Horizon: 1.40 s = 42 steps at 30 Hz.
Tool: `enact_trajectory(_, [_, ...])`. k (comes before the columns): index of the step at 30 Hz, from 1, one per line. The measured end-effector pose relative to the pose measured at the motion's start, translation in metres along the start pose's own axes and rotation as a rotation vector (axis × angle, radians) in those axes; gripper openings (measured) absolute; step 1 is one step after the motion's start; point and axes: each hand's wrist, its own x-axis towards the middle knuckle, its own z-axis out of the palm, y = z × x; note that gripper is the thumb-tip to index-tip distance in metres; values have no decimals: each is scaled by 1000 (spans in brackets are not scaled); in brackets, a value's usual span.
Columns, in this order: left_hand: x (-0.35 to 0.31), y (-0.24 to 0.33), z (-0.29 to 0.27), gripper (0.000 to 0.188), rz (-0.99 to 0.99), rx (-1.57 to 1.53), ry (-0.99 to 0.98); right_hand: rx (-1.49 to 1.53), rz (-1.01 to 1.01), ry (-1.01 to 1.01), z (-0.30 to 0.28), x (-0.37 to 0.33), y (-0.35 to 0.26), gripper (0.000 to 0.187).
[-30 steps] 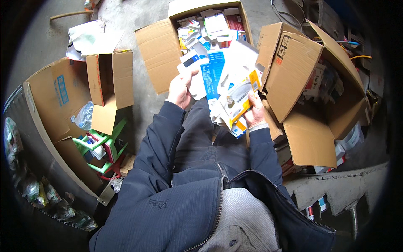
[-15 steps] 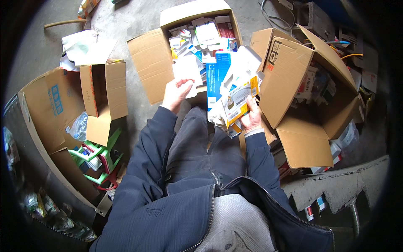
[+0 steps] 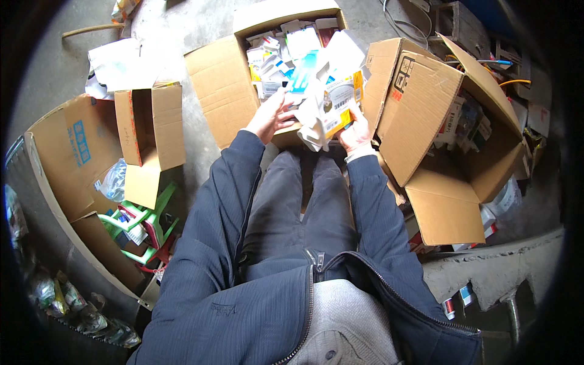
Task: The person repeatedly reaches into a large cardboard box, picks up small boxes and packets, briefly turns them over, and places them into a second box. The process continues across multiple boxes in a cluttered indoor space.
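In front of me stands an open cardboard box (image 3: 214, 79) heaped with flattened small cartons (image 3: 265, 63). My right hand (image 3: 358, 132) grips a loose stack of flattened cartons, a yellow-and-grey one (image 3: 340, 100) on top and white ones (image 3: 310, 118) beneath. This stack is held over the box's near edge. A light-blue carton (image 3: 303, 72) lies at the stack's left side; whether it belongs to the stack or the heap is unclear. My left hand (image 3: 272, 114) is just left of the stack, fingers apart and apparently holding nothing.
Right of me a large open carton (image 3: 420, 103) lies tilted with packages inside. At the left are another large cardboard box (image 3: 73, 164), a narrow upright box (image 3: 135, 125) and a green plastic stool (image 3: 155, 213). A broken concrete slab (image 3: 486, 267) is at lower right.
The white piece that was in my left hand is no longer there, and that hand has moved right to the stack. My right hand has raised the stack forward over the box.
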Motion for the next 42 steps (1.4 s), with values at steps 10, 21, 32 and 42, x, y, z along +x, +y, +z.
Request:
enact_trajectory(10, [-29,-22,21,55,121,91,-2,33,-18,-20,-95,-43,-14,45])
enact_trajectory(21, [-41,-34,38,30,91,-5,-27,-97,47,-71,-49,-58,21,35])
enact_trajectory(32, [-29,-35,9,30,309,-40,268,-185,-26,-30,-46,-55,13,40])
enact_trajectory(42, [-7,-20,6,21,329,86,268,-300,85,-103,-35,-54,13,39])
